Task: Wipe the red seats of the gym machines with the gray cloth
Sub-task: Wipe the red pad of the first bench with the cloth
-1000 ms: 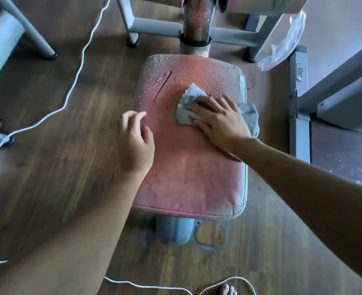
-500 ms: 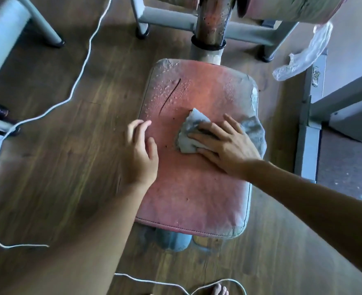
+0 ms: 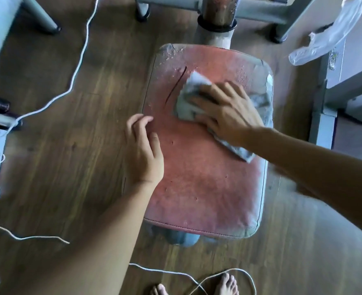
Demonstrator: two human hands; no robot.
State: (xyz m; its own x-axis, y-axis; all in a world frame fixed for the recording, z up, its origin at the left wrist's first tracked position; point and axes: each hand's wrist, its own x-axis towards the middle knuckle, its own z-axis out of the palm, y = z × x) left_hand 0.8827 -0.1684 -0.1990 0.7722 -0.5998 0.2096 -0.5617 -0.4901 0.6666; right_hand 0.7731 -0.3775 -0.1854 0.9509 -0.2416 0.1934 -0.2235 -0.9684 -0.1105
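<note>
A worn red seat (image 3: 201, 188) with a dark slit and pale dust along its far edge fills the middle of the head view. A crumpled gray cloth (image 3: 186, 103) lies on the seat's far right part. My right hand (image 3: 227, 111) presses flat on the cloth, fingers spread and pointing left. At the seat's left edge my left hand (image 3: 143, 150) rests with loosely curved fingers and holds nothing.
A rusty metal post (image 3: 217, 20) and gray frame bars rise behind the seat. White cord (image 3: 78, 67) loops over the wooden floor at left and near my bare feet (image 3: 227, 284). A clear plastic bag (image 3: 324, 35) hangs at the right above a gray machine base (image 3: 322, 124).
My right hand has slid the cloth back up toward the seat's far end after coming nearer. The left hand stays at the seat's left edge. The camera has shifted.
</note>
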